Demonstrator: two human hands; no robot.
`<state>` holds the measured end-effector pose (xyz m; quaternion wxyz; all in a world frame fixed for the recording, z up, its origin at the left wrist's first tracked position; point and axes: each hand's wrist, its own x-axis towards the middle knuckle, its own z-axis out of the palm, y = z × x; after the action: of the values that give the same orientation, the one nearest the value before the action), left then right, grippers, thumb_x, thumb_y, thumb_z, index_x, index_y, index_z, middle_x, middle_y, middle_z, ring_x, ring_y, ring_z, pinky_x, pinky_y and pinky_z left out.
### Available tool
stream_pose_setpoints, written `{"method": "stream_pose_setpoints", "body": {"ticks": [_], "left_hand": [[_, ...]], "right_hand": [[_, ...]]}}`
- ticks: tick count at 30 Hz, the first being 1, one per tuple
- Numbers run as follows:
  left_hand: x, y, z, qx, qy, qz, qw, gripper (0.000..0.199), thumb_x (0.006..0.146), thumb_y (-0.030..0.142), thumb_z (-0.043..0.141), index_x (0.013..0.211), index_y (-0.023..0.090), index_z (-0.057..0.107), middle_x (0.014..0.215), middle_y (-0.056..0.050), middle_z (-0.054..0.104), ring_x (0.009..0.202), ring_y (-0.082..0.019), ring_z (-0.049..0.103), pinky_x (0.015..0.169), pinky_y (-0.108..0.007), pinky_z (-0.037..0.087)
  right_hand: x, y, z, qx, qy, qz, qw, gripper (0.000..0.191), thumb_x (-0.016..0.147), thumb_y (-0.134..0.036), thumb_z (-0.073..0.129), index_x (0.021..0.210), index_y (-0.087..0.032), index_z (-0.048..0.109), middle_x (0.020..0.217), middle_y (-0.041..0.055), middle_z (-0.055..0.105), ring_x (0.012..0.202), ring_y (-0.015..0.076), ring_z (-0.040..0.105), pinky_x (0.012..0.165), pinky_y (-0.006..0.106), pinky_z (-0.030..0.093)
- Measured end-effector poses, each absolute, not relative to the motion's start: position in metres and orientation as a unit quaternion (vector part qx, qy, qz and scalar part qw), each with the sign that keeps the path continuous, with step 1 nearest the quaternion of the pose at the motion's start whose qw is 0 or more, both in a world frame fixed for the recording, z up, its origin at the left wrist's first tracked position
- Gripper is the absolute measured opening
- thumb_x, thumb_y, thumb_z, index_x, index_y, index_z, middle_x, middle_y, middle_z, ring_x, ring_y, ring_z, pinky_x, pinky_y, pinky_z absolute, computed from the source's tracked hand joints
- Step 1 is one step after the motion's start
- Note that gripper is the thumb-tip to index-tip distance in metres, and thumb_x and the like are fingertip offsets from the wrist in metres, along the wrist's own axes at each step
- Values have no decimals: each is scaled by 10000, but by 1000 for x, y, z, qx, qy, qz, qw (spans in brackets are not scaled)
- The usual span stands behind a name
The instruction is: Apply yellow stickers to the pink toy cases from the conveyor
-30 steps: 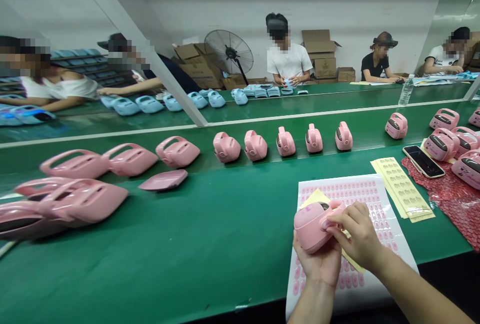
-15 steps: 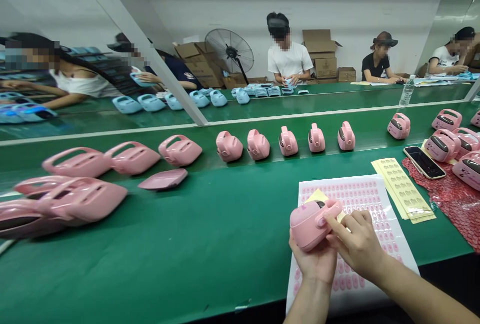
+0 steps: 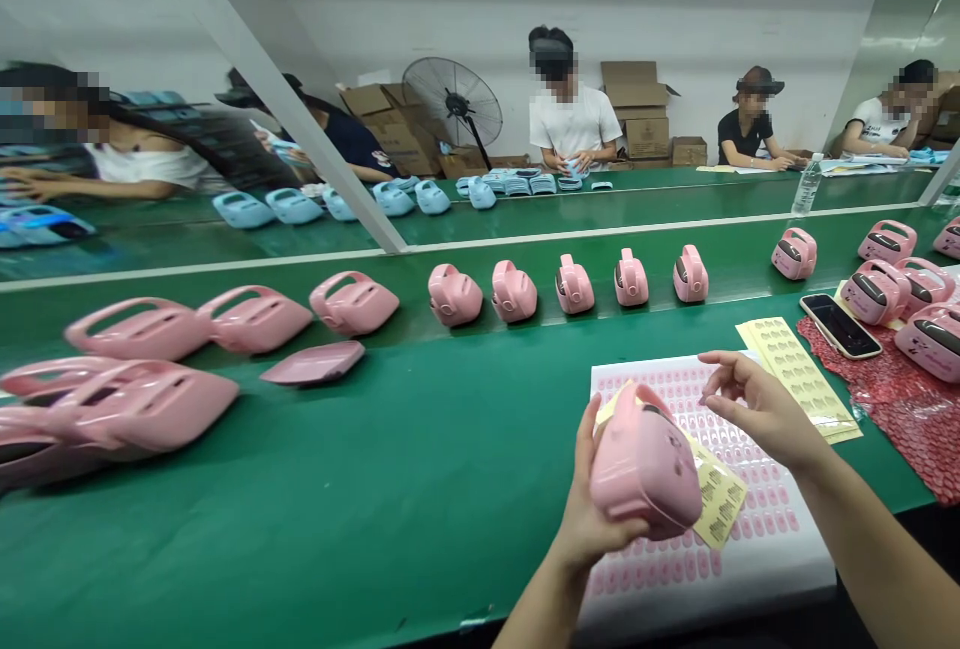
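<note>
My left hand [image 3: 581, 519] is wrapped round a pink plastic housing [image 3: 645, 469] with a loop handle on top. Small printed marks show on the side facing right, and the housing is held tilted over the sticker sheet. My right hand [image 3: 757, 409] hovers to the right of the housing, index finger stretched out and apart from the thumb; whether a tiny sticker clings to a fingertip is too small to tell. Beneath both hands lies a white sheet of pink oval stickers [image 3: 772, 499]. A small yellow label sheet [image 3: 721, 499] rests on it, partly behind the housing.
Pink housings [image 3: 574, 284] stand in a row along the back, with larger ones [image 3: 165, 404] at left. Yellow sticker sheets [image 3: 802, 374], a phone [image 3: 840, 326] and red bubble wrap [image 3: 892, 409] lie at right. Co-workers [image 3: 574, 119] sit across the divider with blue shells [image 3: 431, 196].
My left hand has turned the housing so its printed side faces right. My right hand has left the handle's side and moved up and right. The view has shifted slightly.
</note>
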<state>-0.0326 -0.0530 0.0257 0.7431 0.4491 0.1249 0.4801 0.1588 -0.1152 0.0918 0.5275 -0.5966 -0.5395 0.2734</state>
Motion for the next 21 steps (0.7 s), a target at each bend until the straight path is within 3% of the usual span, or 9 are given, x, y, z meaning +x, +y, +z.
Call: {"method": "stream_pose_setpoints", "body": {"ticks": [2, 4, 10, 17, 21], "left_hand": [[-41, -48, 23, 567, 137, 473, 660, 1060, 292, -29, 797, 1251, 311, 497, 1172, -88, 603, 1050, -316, 573, 908, -434, 438], [-46, -46, 20, 630, 151, 439, 622, 1048, 290, -83, 760, 1239, 289, 519, 1205, -107, 584, 1092, -319, 552, 935, -419, 414], [-46, -47, 20, 639, 153, 398, 640, 953, 307, -112, 724, 1177, 250, 579, 1214, -136, 578, 1157, -357, 497, 994, -515, 315], [-45, -46, 18, 629, 162, 395, 650, 952, 298, -136, 705, 1163, 247, 590, 1230, -151, 568, 1163, -375, 489, 1010, -557, 256], [-44, -47, 18, 591, 171, 414, 671, 893, 286, -124, 715, 1104, 221, 625, 1179, -142, 597, 1173, -369, 480, 1025, -539, 244]], "right_hand": [[154, -116, 105, -549, -577, 321, 513, 291, 777, -279, 574, 1056, -204, 542, 753, 1, 616, 705, 145, 571, 665, 296, 448], [147, -116, 114, -525, -613, 352, 474, 266, 747, -196, 594, 1011, -211, 565, 767, -6, 629, 711, 141, 583, 654, 282, 447], [133, -116, 114, -545, -640, 367, 398, 361, 681, -32, 567, 986, -226, 566, 823, -14, 651, 720, 141, 599, 614, 255, 453], [129, -122, 118, -576, -673, 285, 366, 334, 669, 8, 523, 908, -223, 550, 808, -14, 631, 712, 138, 589, 616, 248, 464], [126, -124, 107, -554, -721, 164, 383, 293, 727, -17, 487, 927, -225, 539, 765, -8, 632, 721, 151, 580, 621, 262, 460]]}}
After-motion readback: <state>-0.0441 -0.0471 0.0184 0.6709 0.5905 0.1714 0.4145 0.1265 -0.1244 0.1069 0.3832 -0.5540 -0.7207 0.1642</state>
